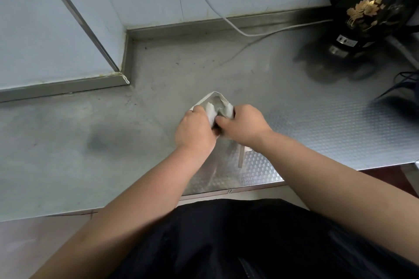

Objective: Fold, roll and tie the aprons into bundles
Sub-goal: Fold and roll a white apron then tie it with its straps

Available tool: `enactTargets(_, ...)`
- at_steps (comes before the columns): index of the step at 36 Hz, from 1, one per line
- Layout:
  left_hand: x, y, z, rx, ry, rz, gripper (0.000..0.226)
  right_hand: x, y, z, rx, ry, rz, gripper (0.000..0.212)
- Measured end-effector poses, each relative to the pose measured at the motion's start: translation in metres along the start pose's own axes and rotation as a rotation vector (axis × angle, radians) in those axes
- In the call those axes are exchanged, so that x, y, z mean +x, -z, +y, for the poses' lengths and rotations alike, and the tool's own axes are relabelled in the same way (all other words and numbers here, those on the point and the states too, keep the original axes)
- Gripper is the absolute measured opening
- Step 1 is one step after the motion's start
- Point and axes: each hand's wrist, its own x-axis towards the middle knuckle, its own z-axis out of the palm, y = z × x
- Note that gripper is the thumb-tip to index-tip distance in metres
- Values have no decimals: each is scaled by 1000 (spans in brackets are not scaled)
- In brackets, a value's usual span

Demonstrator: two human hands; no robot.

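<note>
A small pale grey apron bundle (217, 103) sits bunched up over the steel counter (90, 133), near its front middle. My left hand (196, 128) grips its left side and my right hand (243, 124) grips its right side, fingers closed into the cloth. The two hands touch each other at the thumbs. A narrow pale strap (240, 156) hangs down from under my right hand toward the counter's front edge. Most of the bundle is hidden by my hands.
A black appliance with gold flowers (365, 16) stands at the back right, with a white cable (226, 20) running along the wall. Dark cords (403, 84) lie at the right edge. A wall corner (122, 70) juts in at the left.
</note>
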Motion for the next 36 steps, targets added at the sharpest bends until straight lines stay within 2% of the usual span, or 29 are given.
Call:
enactTargets(3, -2, 5, 3, -18, -132, -78, 29, 2, 4, 7, -27, -15, 29, 38)
enactTargets(5, -6, 10, 6, -153, -170, -187, 21, 5, 7, 10, -54, -17, 72, 37)
enactTargets(7, -6, 14, 3, -344, -120, -258, 20, 7, 11, 10, -61, -22, 68, 40)
enactTargets(9, -1, 14, -6, -407, -58, -241, 32, 7, 13, 8, -28, -32, -16, 42)
enactTargets(12, 3, 11, -18, -387, 22, -257, 39, 5, 10, 10, 118, -68, -194, 37)
enactTargets(15, 2, 8, -16, -217, 7, -266, 25, 6, 1, 18, 1, -80, -241, 40)
enactTargets(18, 1, -3, -16, -116, 39, -249, 30, 7, -10, 24, -104, -98, -210, 44)
enactTargets(23, 3, -9, -20, -94, 36, -202, 32, 10, -16, 31, -137, -51, -56, 48)
enactTargets(25, 3, -7, -19, -125, -12, -230, 26, 11, -17, 33, -83, -21, -81, 47)
enactTargets(28, 5, -9, -22, -210, -67, -308, 11, 12, -22, 40, 112, -11, -123, 33)
enactTargets(31, 9, -12, -30, -404, -21, -351, 17, 11, -24, 43, 387, -34, -147, 26)
enactTargets(36, 6, -5, -37, -807, 50, -516, 25, 8, -21, 38, 577, -41, -227, 19)
